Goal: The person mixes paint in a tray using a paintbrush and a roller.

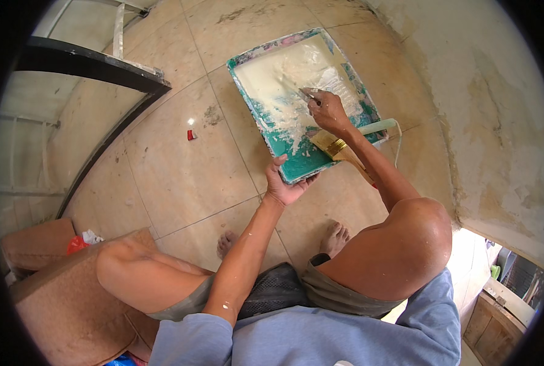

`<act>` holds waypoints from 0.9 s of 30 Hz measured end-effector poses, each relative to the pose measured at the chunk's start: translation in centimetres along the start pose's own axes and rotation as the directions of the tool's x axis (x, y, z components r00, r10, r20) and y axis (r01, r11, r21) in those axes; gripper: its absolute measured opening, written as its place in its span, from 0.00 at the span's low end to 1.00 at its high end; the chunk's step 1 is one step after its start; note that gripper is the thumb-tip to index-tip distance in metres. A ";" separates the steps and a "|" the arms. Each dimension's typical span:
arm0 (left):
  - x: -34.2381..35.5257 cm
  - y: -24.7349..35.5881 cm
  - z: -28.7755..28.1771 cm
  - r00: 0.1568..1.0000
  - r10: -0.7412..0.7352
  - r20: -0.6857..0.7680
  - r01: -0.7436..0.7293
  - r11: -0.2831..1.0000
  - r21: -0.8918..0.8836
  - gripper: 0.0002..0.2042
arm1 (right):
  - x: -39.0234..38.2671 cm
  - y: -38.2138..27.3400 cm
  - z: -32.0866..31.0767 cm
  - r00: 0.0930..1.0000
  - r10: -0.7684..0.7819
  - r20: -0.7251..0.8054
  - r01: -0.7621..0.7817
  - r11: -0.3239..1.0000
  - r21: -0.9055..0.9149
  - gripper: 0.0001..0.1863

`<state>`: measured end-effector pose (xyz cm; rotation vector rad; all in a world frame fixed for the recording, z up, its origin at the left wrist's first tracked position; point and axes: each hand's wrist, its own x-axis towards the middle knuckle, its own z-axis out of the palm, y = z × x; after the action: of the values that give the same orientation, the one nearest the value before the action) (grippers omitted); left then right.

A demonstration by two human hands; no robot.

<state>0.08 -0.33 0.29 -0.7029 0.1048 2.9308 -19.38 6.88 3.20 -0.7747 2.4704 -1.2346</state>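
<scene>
A teal paint tray holding cream-white paint lies tilted on the tiled floor in front of me. My left hand grips the tray's near edge from below. My right hand reaches over the tray and holds a thin metal tool whose tip rests in the paint. A flat brush with a wooden handle and brass ferrule lies across the tray's near right corner, under my right forearm. I squat with both knees up and bare feet on the tiles.
A pale green roller handle sticks out past the tray's right side. A rough plastered wall rises on the right. A dark metal frame crosses the upper left. A small red scrap lies on the tiles. Brown cushions sit lower left.
</scene>
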 end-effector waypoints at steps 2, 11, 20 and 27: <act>0.0 0.0 0.0 1.000 0.011 -0.003 -0.011 1.000 0.013 0.34 | 0.0 -0.5 -0.2 0.999 0.025 0.048 -0.027 0.999 0.044 0.18; 0.0 0.0 0.8 1.000 0.003 -0.030 -0.002 0.999 0.053 0.34 | 0.5 0.1 0.9 0.990 -0.127 -0.055 0.125 0.992 -0.026 0.20; 0.0 -0.1 0.7 0.999 0.012 -0.040 -0.010 0.999 0.053 0.34 | 0.1 -1.9 1.2 0.996 -0.069 0.050 0.069 0.998 0.002 0.18; 0.0 -0.1 0.6 0.999 0.016 -0.034 -0.015 0.999 0.051 0.34 | 0.1 -2.8 1.6 0.992 -0.115 0.044 0.115 0.993 0.011 0.18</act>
<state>-0.16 -0.20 0.87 -0.7484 0.1882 2.9200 -17.71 4.37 4.50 -0.9437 2.4133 -1.2520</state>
